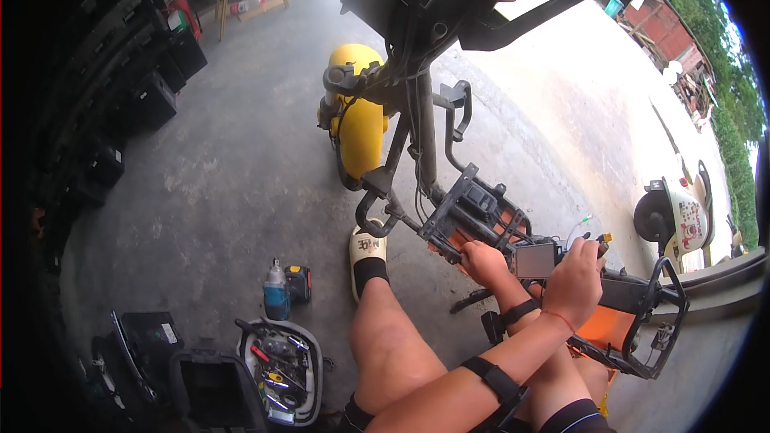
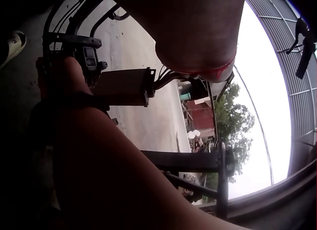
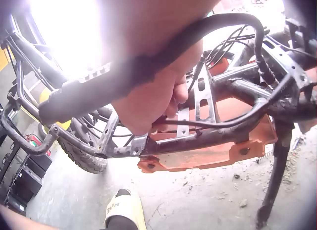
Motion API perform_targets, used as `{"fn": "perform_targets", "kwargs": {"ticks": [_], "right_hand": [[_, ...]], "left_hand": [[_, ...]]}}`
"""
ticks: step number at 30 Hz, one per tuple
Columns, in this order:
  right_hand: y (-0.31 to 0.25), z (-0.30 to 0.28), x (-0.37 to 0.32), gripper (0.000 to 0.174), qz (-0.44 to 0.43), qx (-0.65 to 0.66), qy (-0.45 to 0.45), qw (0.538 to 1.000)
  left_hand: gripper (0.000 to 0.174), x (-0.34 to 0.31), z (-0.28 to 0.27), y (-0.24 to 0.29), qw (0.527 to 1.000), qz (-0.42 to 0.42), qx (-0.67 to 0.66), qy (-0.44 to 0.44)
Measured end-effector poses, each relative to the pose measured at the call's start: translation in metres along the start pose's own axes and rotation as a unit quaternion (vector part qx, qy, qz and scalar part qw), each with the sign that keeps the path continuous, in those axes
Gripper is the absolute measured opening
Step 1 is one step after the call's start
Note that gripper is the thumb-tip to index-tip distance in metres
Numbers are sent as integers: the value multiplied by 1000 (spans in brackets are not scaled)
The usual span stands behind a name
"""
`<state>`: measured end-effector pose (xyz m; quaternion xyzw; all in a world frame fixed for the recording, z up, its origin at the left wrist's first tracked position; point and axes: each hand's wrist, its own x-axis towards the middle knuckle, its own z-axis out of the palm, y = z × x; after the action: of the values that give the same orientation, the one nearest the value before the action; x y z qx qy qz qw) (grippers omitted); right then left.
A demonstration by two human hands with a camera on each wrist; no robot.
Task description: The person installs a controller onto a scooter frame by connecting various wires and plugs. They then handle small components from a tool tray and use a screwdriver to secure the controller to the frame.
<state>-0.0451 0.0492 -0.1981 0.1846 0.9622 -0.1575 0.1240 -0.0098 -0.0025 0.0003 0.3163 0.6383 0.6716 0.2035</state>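
Note:
My arms cross over a bare scooter frame. The left hand, with a red string at its wrist, is curled at the end of a silver controller box. Wires run from that end of the box toward the hand, and a yellow connector sticks out past the fingers. Lower on the frame, the right hand pinches a black cable beside the crossbars. An orange panel lies beneath it. Both hands' fingertips are partly hidden.
A blue power drill stands on the concrete floor near a tray of tools. Black batteries line the left side. A yellow front fender and a shoe are beside the frame. Another scooter is at right.

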Motion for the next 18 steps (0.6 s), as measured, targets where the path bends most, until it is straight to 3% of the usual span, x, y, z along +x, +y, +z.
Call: {"fn": "perform_targets", "kwargs": {"ticks": [3, 5, 6, 8, 9, 12, 15, 18], "right_hand": [[0, 2, -5, 17, -6, -5, 57, 998], [3, 9, -5, 13, -66, -37, 195, 978], [-3, 7, -8, 13, -67, -38, 197, 977], [-21, -1, -17, 10, -85, -45, 296, 950], [-25, 1, -22, 11, -103, -19, 287, 952], [-49, 1, -37, 16, -26, 168, 139, 976], [-69, 1, -45, 17, 23, 148, 81, 985], [-58, 35, -46, 18, 32, 184, 105, 977]], "left_hand": [[16, 0, 1, -2, 1000, 12, -5, 15], [16, -1, -2, -2, 1000, 1, 9, 8], [16, 0, -3, -3, 1000, 3, 9, 9], [17, 0, -4, -4, 1000, 11, 19, 21], [17, -1, -5, -3, 1000, 12, 17, 21], [13, -2, -12, -1, 1000, 15, 12, 17], [13, -7, -15, -1, 1000, 6, 22, 6], [15, -12, -15, -6, 999, 0, 42, -4]]}}
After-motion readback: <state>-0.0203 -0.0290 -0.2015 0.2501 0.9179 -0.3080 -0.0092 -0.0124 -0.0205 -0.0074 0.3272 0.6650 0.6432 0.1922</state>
